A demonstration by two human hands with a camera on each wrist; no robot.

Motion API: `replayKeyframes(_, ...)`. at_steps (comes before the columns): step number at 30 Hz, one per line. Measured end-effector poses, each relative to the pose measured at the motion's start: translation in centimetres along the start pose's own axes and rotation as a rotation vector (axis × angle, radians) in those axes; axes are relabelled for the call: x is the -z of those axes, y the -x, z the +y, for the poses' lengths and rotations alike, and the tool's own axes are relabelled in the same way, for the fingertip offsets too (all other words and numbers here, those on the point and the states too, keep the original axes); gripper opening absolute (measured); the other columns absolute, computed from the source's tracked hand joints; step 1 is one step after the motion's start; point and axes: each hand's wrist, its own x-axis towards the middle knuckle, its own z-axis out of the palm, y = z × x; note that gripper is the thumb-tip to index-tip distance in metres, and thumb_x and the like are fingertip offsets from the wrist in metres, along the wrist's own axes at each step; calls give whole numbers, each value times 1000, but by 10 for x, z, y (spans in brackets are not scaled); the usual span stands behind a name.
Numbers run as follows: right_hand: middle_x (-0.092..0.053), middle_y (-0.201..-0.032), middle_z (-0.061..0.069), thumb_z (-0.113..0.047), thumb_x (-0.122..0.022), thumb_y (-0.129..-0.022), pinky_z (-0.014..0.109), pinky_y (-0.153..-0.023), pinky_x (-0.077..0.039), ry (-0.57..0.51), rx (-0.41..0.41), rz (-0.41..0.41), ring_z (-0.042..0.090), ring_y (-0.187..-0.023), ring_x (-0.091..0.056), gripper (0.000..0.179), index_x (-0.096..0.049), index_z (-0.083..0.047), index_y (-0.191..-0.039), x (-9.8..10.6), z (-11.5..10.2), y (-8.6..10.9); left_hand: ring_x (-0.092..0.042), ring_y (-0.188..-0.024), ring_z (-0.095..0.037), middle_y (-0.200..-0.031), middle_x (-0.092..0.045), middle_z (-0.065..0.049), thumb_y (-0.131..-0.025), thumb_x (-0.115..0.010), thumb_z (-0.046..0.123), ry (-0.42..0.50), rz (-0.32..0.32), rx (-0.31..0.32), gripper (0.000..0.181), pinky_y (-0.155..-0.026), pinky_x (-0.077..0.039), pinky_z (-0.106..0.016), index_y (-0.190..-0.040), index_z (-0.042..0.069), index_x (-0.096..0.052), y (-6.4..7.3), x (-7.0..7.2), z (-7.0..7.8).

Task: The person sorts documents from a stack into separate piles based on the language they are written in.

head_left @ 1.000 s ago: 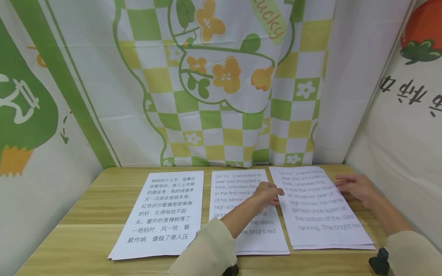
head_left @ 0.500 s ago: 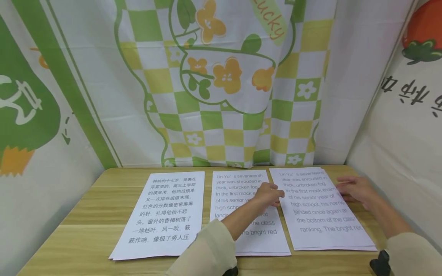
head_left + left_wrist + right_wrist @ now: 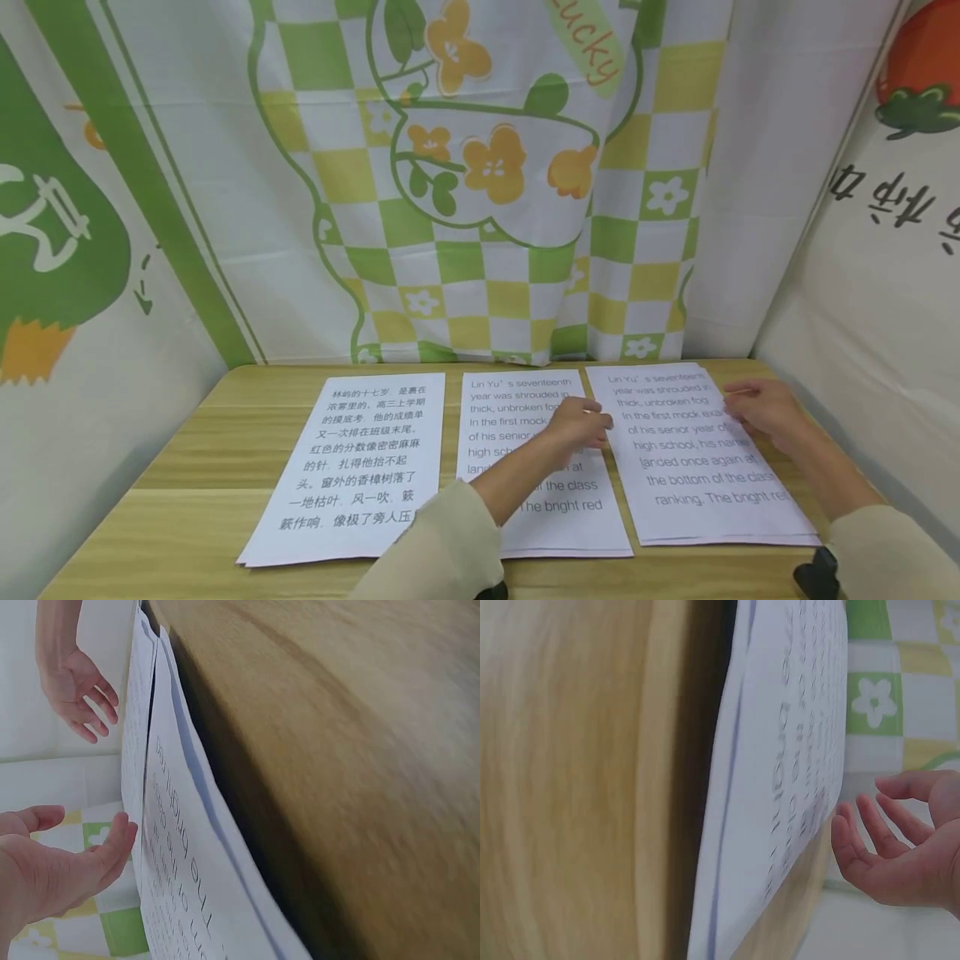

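Note:
Three stacks of printed paper lie side by side in the head view. My left hand (image 3: 576,423) is over the middle stack (image 3: 551,529), fingertips by the left edge of the right stack (image 3: 705,467). In the left wrist view this hand (image 3: 71,870) has loosely bent fingers and nothing in them. At the right stack's upper right edge is my right hand (image 3: 767,408), its fingertips overlapping the paper there. The right wrist view shows that hand (image 3: 911,851) with relaxed, spread fingers, holding nothing. My left forearm hides part of the middle stack's text.
A stack with Chinese text (image 3: 352,467) lies on the left of the wooden table (image 3: 165,500). Behind the table hangs a checked green and yellow curtain (image 3: 465,258). Printed fabric walls stand on both sides.
My right hand has shifted slightly left, closer over the edge of the right stack. The left hand has hardly moved, and the stacks lie nearly as before.

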Motion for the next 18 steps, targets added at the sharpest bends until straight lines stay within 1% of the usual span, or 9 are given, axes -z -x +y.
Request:
replayKeyframes(3, -62, -124, 34, -6, -59, -100, 27, -70, -58, 6, 37, -10, 18, -89, -65, 49, -46, 18, -140, -10, -14, 2, -74, -99, -31, -106, -71, -16, -95, -67, 7, 21, -6, -19, 46, -84, -64, -34, -138, -7, -59, -1, 10, -2)
replayKeyframes(5, -65, -122, 31, -3, -62, -98, 27, -71, -59, 1, 67, -26, 14, -89, -65, 49, -48, 18, -139, -19, -24, 3, -74, -102, -33, -109, -71, -16, -94, -67, 6, 29, -6, -33, 47, -84, -64, -34, -138, -7, -58, 0, 20, -4)
replayKeyframes(6, -67, -120, 29, -3, -64, -97, 27, -71, -60, 2, 76, -33, 13, -88, -65, 49, -49, 17, -139, -24, -29, 4, -73, -104, -34, -110, -71, -18, -93, -67, 5, 39, -4, -40, 48, -85, -64, -35, -139, -8, -58, 1, 25, -5)
replayKeyframes(8, -69, -117, 28, 0, -68, -94, 28, -72, -61, -12, 101, -49, 11, -87, -65, 49, -51, 16, -137, -34, -39, 5, -72, -106, -34, -113, -71, -18, -92, -67, 5, 31, 5, -43, 51, -87, -64, -36, -141, -7, -57, 3, 37, -7)
replayKeyframes(10, -70, -117, 28, 0, -69, -94, 29, -74, -63, -32, 125, -78, 13, -88, -67, 49, -51, 16, -137, -44, -46, 8, -72, -108, -34, -115, -71, -18, -91, -67, 6, 23, 17, -44, 53, -89, -63, -37, -142, -6, -56, 5, 49, -8)
replayKeyframes(14, -70, -115, 29, 2, -69, -94, 33, -76, -65, -121, 175, -153, 18, -87, -73, 47, -52, 18, -135, -63, -59, 12, -69, -113, -37, -120, -70, -20, -90, -67, 5, 18, 44, -40, 55, -95, -61, -39, -143, -6, -55, 12, 73, -9)
replayKeyframes(18, -70, -114, 27, 4, -67, -95, 38, -78, -66, -210, 210, -240, 21, -88, -75, 46, -50, 20, -135, -80, -67, 14, -67, -117, -40, -125, -67, -24, -90, -66, 5, 13, 68, -36, 57, -98, -59, -41, -144, -7, -53, 20, 95, -11)
